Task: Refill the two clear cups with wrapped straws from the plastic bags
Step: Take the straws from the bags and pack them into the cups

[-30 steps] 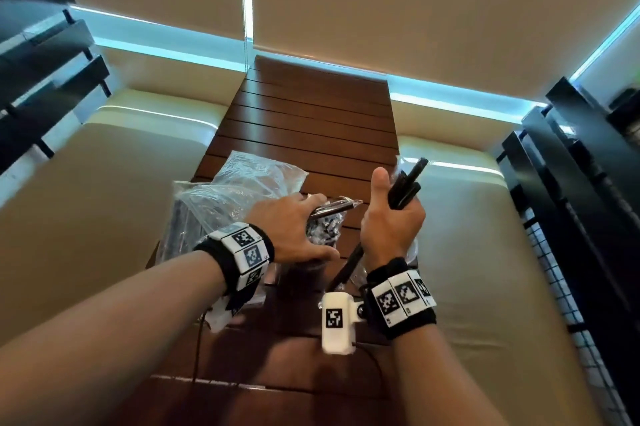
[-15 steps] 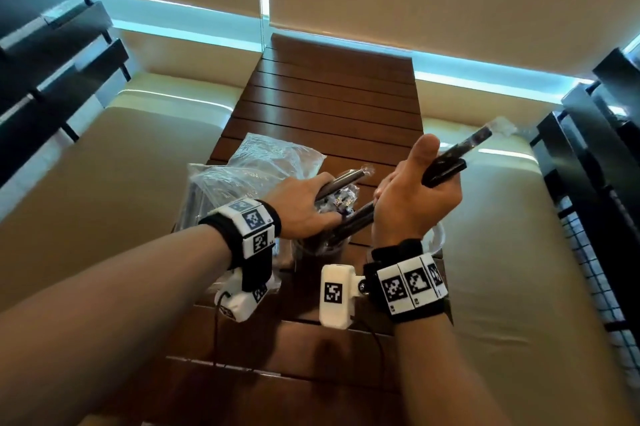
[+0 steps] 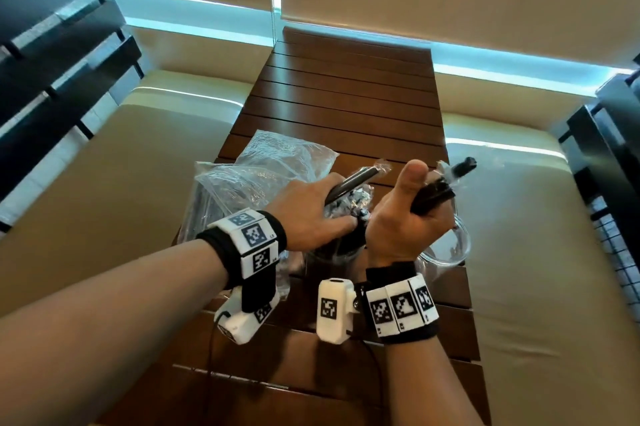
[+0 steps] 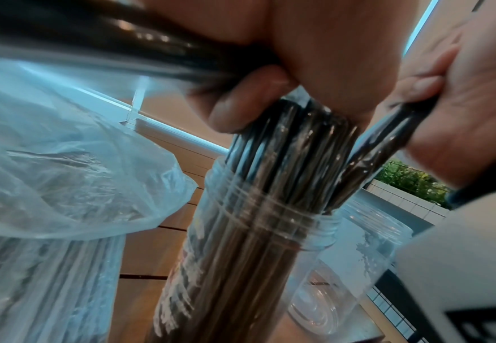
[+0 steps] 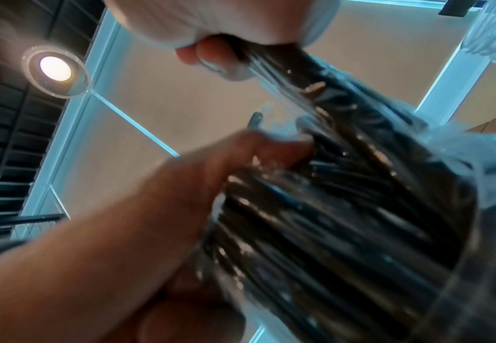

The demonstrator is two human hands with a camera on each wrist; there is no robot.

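Note:
A clear cup [image 3: 329,254] packed with black wrapped straws [image 4: 284,148] stands on the slatted wooden table [image 3: 349,96]. My left hand [image 3: 329,214] grips the tops of these straws, and one loose straw [image 3: 356,178] sticks out between its fingers. My right hand [image 3: 427,195] holds a small bundle of wrapped straws [image 3: 450,176], tilted, with its lower ends at the full cup's mouth [image 4: 355,185]. A second clear cup [image 3: 450,249] stands just right of the first and looks empty [image 4: 367,250]. In the right wrist view the picture is blurred, with straws [image 5: 343,220] filling it.
Crumpled clear plastic bags [image 3: 266,173] with more straws lie on the table left of the cups, close to my left wrist [image 4: 64,167]. Beige cushioned benches [image 3: 104,200] flank the narrow table. Dark slatted chairs [image 3: 52,45] stand at both sides.
My right hand has tipped its bundle from near upright to slanting and brought it down against the full cup. My left hand has stayed on the straw tops.

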